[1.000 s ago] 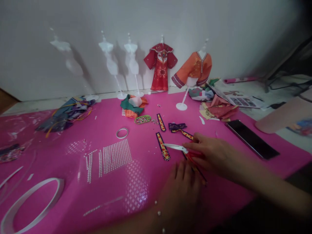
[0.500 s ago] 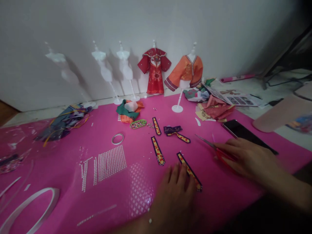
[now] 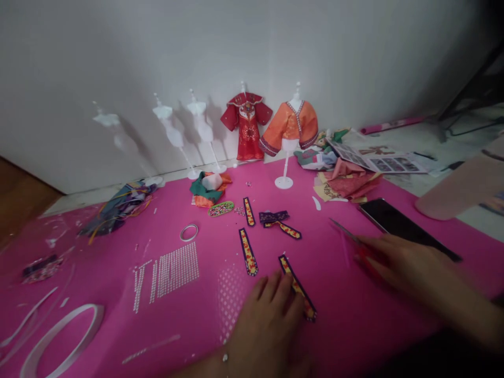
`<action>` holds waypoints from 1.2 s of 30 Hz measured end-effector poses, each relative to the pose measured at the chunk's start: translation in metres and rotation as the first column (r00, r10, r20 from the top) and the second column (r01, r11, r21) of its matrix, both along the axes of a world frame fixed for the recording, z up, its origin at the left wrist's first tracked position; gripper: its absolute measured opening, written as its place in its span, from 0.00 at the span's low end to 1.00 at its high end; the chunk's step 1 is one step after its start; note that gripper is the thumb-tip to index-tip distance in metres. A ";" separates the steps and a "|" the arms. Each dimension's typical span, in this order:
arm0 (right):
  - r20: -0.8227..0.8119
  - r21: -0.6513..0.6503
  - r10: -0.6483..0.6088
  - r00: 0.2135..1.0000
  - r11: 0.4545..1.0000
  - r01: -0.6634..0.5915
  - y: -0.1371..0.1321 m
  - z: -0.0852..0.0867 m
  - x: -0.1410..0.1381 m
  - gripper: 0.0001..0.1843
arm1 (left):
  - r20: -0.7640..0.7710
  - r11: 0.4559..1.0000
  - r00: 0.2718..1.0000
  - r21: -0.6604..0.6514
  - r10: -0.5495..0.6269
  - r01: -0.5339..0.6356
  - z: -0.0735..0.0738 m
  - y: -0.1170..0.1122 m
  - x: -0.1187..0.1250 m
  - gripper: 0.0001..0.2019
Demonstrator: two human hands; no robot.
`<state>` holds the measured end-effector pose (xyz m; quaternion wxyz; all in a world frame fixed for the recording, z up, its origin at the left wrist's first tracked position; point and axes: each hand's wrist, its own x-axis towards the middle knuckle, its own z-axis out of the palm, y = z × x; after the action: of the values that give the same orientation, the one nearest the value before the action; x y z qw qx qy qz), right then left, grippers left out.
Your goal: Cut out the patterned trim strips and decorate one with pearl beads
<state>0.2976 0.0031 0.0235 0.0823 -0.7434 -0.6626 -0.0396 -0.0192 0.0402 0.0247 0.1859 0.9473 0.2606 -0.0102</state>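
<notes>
My left hand (image 3: pixel 268 315) lies palm down on the pink mat, fingers stretched out, their tips touching or beside a yellow-and-red patterned strip with a dark, bead-dotted border (image 3: pixel 289 273). Part of that strip is hidden by the fingers. In my right hand (image 3: pixel 405 262) is a pair of scissors (image 3: pixel 346 231) with red handles, blades pointing left just above the mat. Its handles are blurred and partly covered. A similar strip (image 3: pixel 247 252) lies left of centre, a smaller one (image 3: pixel 249 211) beyond it, and a folded dark purple piece with a strip (image 3: pixel 281 218) to their right.
Sheets of small white beads (image 3: pixel 177 268), a tape ring (image 3: pixel 189 232) and a large white roll (image 3: pixel 63 336) lie at left. A phone (image 3: pixel 409 228) and a pale cylinder (image 3: pixel 452 189) are at right. Doll stands, one in an orange jacket (image 3: pixel 291 123), line the wall.
The view has shifted slightly. My right hand with the scissors has moved a little to the right, away from the strips. My left hand stays at the same strip.
</notes>
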 end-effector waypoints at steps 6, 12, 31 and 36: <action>0.117 -0.220 -0.045 0.992 0.973 0.070 0.016 0.007 -0.002 0.16 | 0.065 0.998 0.996 -0.004 0.065 -0.065 0.003 -0.006 -0.001 0.37; 0.064 -0.190 -0.029 0.998 0.981 0.041 0.023 0.008 0.000 0.19 | 0.037 0.995 0.995 -0.035 0.096 -0.094 0.014 -0.008 0.001 0.37; -0.120 -0.103 0.082 0.989 0.990 -0.095 0.039 -0.003 0.011 0.19 | 0.087 0.990 0.996 0.136 0.020 -0.031 0.016 -0.013 -0.006 0.37; -0.131 -0.019 0.137 0.982 0.990 -0.140 0.040 -0.005 0.016 0.18 | 0.150 0.991 0.988 0.121 0.042 -0.061 0.015 -0.013 -0.010 0.32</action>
<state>0.3132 0.0435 0.0184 0.1173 -0.6977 -0.7064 0.0239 -0.0287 0.0272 0.0393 0.1449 0.9482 0.2708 0.0807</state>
